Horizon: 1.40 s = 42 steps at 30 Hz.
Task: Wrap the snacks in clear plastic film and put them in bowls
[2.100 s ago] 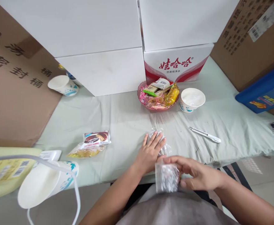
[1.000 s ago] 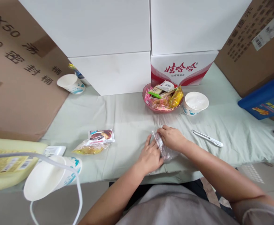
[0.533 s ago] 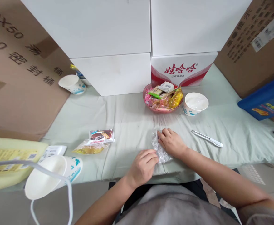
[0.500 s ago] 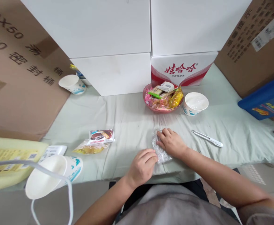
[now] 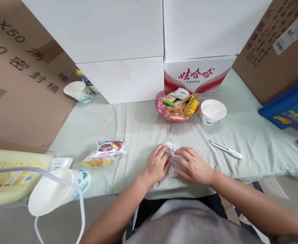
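A small piece of clear bubble wrap point(image 5: 173, 146) lies on the cloth near the front edge, between my two hands. My left hand point(image 5: 157, 163) grips its left side, with the fingers bent over the edge and the thumb low. From the right, my right hand point(image 5: 193, 165) presses and holds the other side, its fingers curved over the plastic. The hands cover much of the wrap, and whether anything is inside it I cannot tell. To the right of my right hand lies a white utility knife point(image 5: 225, 149).
Behind stands a pink bowl point(image 5: 177, 119) of wrapped snacks, beside a paper cup point(image 5: 213, 112). At left are a packaged cake point(image 5: 110, 147), a yellow snack packet point(image 5: 98, 162) and a tilted paper cup point(image 5: 52, 191) behind a white cable point(image 5: 80, 200). White boxes point(image 5: 136, 81) wall the back.
My left hand has moved up and flattened onto the wrap's left side. My right hand has shifted right and down, from the wrap's upper part to its right side.
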### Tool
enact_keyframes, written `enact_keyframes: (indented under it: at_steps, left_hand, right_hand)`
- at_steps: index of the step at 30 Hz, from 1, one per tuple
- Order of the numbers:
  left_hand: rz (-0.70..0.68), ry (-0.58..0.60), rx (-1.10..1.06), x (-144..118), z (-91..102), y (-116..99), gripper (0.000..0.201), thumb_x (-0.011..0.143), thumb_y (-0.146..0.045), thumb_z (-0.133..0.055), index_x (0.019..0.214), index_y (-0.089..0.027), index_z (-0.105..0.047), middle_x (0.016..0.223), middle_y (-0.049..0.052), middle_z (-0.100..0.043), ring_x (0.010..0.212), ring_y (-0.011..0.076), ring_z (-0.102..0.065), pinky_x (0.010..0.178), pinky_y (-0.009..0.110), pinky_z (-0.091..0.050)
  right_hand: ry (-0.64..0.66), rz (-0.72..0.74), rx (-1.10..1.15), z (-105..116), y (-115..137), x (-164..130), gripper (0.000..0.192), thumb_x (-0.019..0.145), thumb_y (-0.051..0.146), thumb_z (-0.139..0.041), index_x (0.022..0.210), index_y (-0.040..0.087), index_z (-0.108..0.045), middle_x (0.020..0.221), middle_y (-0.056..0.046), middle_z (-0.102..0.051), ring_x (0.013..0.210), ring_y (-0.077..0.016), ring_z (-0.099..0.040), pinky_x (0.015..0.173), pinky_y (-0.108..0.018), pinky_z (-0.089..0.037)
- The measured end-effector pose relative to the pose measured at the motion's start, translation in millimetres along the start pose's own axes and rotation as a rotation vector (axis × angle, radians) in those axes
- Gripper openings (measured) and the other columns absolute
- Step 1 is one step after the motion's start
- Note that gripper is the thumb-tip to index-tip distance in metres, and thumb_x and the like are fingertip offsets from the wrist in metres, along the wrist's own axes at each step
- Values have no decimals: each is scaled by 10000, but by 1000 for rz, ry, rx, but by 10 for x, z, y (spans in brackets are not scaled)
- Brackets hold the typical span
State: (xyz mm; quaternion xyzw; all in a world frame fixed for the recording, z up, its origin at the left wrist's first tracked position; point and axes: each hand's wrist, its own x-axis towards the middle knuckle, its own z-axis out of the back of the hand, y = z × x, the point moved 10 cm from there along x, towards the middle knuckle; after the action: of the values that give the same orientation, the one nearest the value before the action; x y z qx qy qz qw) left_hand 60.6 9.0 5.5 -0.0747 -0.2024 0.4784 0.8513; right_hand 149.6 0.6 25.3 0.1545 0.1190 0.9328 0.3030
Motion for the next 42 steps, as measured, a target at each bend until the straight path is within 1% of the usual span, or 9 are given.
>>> enact_keyframes:
  at_steps: [3, 9, 14, 17, 23, 29, 36, 39, 42]
  left_hand:
    - [69, 39, 58, 1, 5, 48, 366, 905, -250, -517, 1257, -180, -586, 1392, 104, -536, 1309, 328, -419, 1036, 507, -415]
    - [115, 102, 62, 199, 66, 129, 323, 916, -258, -535, 1219, -185, -622, 1277, 92, -599, 1186, 288, -480, 1011, 469, -446]
    - [51, 143, 18, 367, -7, 156, 378, 848, -287, -654, 1223, -238, -638, 1176, 95, -575, 1102, 279, -479, 966, 461, -471]
    - [-7, 103, -47, 366, -50, 162, 371, 855, -303, -647, 1221, -241, -638, 1193, 96, -549, 1125, 282, -456, 993, 473, -449]
    - [42, -80, -245, 333, 36, 405, 302, 855, -312, -650, 1144, -224, -650, 1114, 82, -569, 1069, 247, -497, 957, 424, -476]
    - [68, -78, -229, 363, 23, 453, 316, 763, -77, -610, 1064, -166, -649, 1066, 84, -598, 1054, 251, -504, 938, 429, -485]
    - [-35, -269, -301, 314, 323, 309, 300, 816, -40, -466, 1049, -180, -594, 1013, 77, -618, 985, 214, -544, 882, 405, -501]
    - [-151, -163, -302, 328, 261, 142, 64, 823, -156, -601, 876, -188, -616, 957, 61, -646, 982, 226, -552, 883, 405, -495]
    - [-123, -44, -257, 357, 104, 140, 65, 794, -207, -685, 813, -188, -625, 978, 60, -665, 1018, 244, -558, 900, 419, -485]
  right_hand:
    - [36, 102, 64, -122, 186, -217, 347, 929, 356, -540, 1213, 165, -594, 1183, -123, -621, 1134, -258, -521, 931, -414, -449]
    - [-58, 53, 12, -140, 137, -323, 269, 958, 173, -453, 1176, 152, -610, 1174, -127, -635, 1086, -228, -547, 892, -370, -471]
    - [-74, 161, 24, -91, 215, -275, 253, 956, 148, -430, 1129, 155, -614, 1094, -113, -658, 1153, -257, -522, 958, -423, -429]
    - [-22, 184, 109, -61, 205, -206, 231, 940, 138, -435, 1094, 146, -608, 1036, -106, -666, 1023, -223, -582, 895, -374, -467]
    - [28, -8, 189, 43, -135, 143, 240, 962, 168, -412, 1107, 154, -603, 914, -74, -681, 791, -167, -638, 700, -277, -474]
    - [59, -293, 6, -88, -606, 467, 215, 964, 223, -455, 1023, 157, -651, 903, -77, -680, 819, -177, -636, 723, -274, -440]
    - [-23, -328, -38, -219, -657, 445, 166, 934, 234, -505, 987, 174, -650, 895, -58, -667, 807, -171, -612, 711, -271, -411]
    - [-92, -295, -47, -217, -655, 409, 171, 925, 220, -497, 991, 177, -649, 864, -53, -656, 786, -177, -600, 700, -281, -415]
    - [-171, -335, -111, -111, -782, 353, 176, 910, 196, -495, 997, 162, -645, 851, -74, -637, 793, -203, -581, 710, -309, -433]
